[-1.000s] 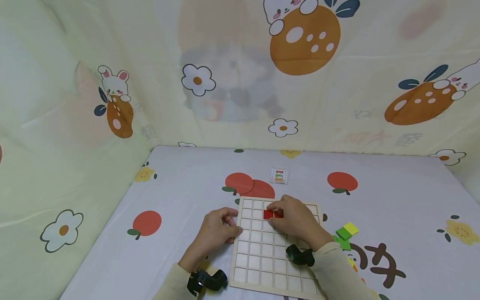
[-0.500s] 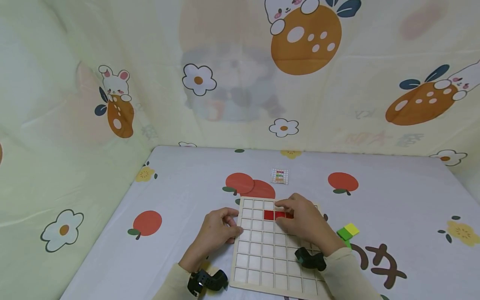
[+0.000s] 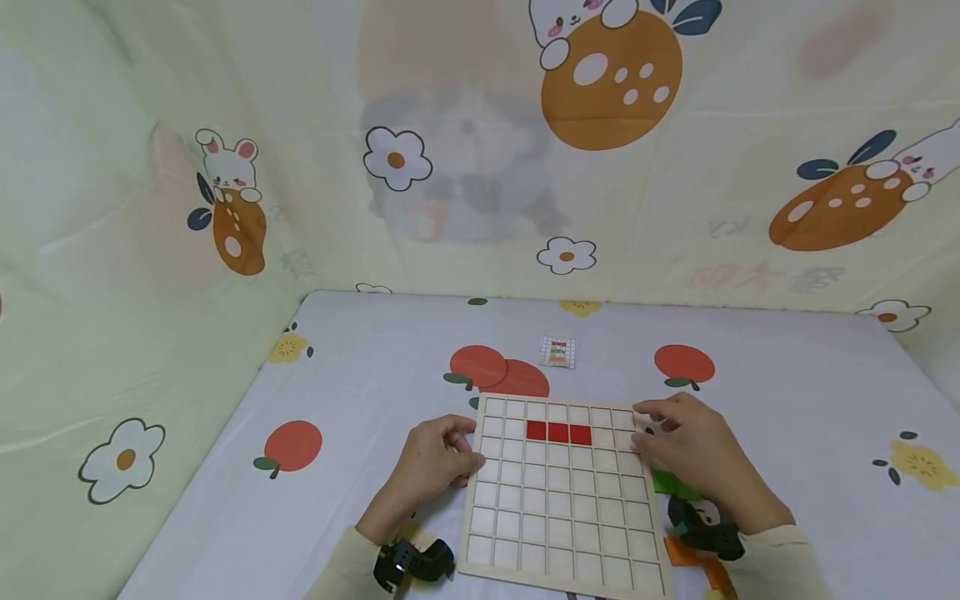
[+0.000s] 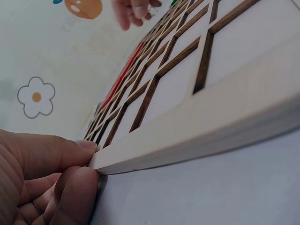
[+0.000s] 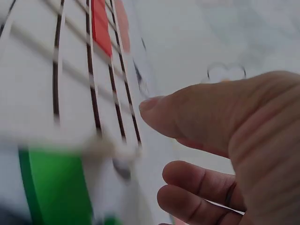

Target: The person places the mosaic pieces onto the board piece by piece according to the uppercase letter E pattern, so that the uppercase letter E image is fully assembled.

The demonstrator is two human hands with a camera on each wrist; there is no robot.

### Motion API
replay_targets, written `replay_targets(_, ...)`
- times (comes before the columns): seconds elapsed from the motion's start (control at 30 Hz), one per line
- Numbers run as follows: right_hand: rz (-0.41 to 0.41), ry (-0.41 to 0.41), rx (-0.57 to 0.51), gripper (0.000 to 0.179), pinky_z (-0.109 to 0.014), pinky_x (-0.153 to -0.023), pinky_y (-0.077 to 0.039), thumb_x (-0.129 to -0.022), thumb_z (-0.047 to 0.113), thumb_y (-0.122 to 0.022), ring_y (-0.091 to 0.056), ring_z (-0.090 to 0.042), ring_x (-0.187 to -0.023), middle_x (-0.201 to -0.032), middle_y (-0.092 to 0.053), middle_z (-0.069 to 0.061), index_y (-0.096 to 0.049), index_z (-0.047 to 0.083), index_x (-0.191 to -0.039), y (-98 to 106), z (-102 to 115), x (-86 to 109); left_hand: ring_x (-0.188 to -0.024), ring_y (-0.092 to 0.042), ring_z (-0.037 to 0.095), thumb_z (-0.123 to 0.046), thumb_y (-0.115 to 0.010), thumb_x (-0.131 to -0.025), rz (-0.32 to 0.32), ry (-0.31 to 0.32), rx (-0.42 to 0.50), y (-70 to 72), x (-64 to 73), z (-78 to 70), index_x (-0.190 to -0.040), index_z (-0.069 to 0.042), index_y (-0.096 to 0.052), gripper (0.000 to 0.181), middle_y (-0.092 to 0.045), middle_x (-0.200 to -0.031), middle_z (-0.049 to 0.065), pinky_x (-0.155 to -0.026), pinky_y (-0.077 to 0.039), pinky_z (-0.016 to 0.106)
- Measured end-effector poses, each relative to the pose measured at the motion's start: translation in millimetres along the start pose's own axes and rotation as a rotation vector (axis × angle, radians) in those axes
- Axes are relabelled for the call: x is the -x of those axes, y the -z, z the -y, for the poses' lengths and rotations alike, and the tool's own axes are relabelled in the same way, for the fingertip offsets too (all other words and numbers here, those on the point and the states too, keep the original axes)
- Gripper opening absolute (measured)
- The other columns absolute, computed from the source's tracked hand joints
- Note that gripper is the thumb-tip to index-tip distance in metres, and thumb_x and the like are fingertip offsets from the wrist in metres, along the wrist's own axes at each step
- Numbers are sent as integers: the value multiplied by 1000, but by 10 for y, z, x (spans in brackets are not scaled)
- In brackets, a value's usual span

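On your white, fruit-printed surface [image 3: 397, 379] lay a pale wooden grid board [image 3: 559, 504], probably light, stiff, best held by its rim, your left hand [image 3: 432, 454] pinching one edge, your empty right hand [image 3: 697, 450] parted beside the other.

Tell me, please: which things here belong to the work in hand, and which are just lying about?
Likely part of the work: wooden grid board; red tiles; green pieces; orange pieces; probably the small patterned card.

Likely only surroundings: fruit-print tablecloth; printed curtain; wrist cameras.
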State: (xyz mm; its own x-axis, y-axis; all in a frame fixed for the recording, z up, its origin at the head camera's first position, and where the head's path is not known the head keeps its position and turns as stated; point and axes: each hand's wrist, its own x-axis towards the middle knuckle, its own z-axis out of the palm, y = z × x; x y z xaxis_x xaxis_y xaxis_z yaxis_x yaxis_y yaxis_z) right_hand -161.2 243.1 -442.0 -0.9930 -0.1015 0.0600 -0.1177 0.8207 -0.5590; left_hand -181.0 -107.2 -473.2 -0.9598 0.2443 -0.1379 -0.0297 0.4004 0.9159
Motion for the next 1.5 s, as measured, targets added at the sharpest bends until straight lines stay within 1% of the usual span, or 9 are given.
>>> replay_targets(0.1, -11, -37, 15, 40, -42, -73, -55, -89, 21, -81, -63, -30, -96, -105, -66, -11, -74, 2, -124, 79, -165, 55, -54, -59, 10, -1, -83, -84, -3, -2, -10, 0, 5, -10, -125, 5, -67, 45, -62, -79, 4, -52, -55, 23)
replay_targets(0.23, -13, -69, 28, 41, -36, -67, -50, -89, 21, -82, -60, -26, -90, -100, -65, -10, -74, 1, -123, 159, -340, 97, -54, -58, 10, -1, -83, -84, -5, 6, -12, -1, 8, -19, -125, 5, -67, 45, -62, -79, 5, -52, -55, 23)
replay_targets(0.5, 53, -149, 30, 40, -30, -61, -44, -89, 20, -82, -54, -23, -83, -89, -60, -5, -73, -2, -121, 278, -550, 143, -54, -59, 11, -1, -83, -83, -9, 15, -9, -11, 2, -12, -125, 4, -67, 45, -62, -79, 5, -52, -54, 23)
replay_targets(0.73, 127, -160, -19, 36, -27, -58, -40, -89, 9, -73, -52, -21, -81, -83, -57, -2, -71, -2, -123, 323, -586, 164, -54, -59, 10, 0, -83, -83, -9, 22, -7, -8, 1, -10, -124, 4, -67, 44, -62, -79, 5, -52, -54, 22)
replay_targets(0.83, 176, -177, -48, 41, -27, -58, -42, -87, 7, -72, -52, -22, -83, -86, -55, -3, -69, -3, -126, 345, -590, 158, -54, -59, 10, 0, -83, -83, -9, 25, -8, -8, 0, -11, -125, 4, -67, 45, -62, -79, 5, -51, -53, 22)
replay_targets(1.0, 239, -189, -76, 47, -30, -63, -48, -83, 9, -78, -52, -23, -87, -94, -57, -6, -69, -3, -127, 375, -601, 164, -53, -59, 10, -1, -83, -84, -7, 23, -13, -10, -2, -15, -126, 4, -67, 45, -63, -79, 5, -51, -53, 22)
replay_targets(1.13, 239, -186, -71, 44, -31, -66, -48, -82, 13, -81, -53, -24, -89, -96, -59, -6, -71, -2, -123, 372, -596, 174, -53, -59, 11, -1, -84, -84, -5, 20, -15, -12, -3, -16, -125, 4, -67, 45, -63, -79, 5, -52, -54, 23)
replay_targets(1.33, 229, -210, -41, 36, -34, -69, -49, -84, 15, -82, -54, -25, -90, -92, -58, -6, -73, -1, -114, 337, -574, 154, -54, -59, 11, -1, -83, -84, -4, 12, -23, -11, -2, -8, -125, 4, -67, 44, -63, -79, 5, -52, -54, 22)
replay_targets(1.5, 229, -224, -16, 40, -34, -68, -48, -82, 16, -84, -54, -25, -89, -90, -57, -5, -72, -1, -116, 340, -585, 152, -53, -59, 10, -1, -83, -84, -4, 9, -21, -10, 0, -6, -125, 4, -67, 44, -63, -79, 4, -52, -54, 22)
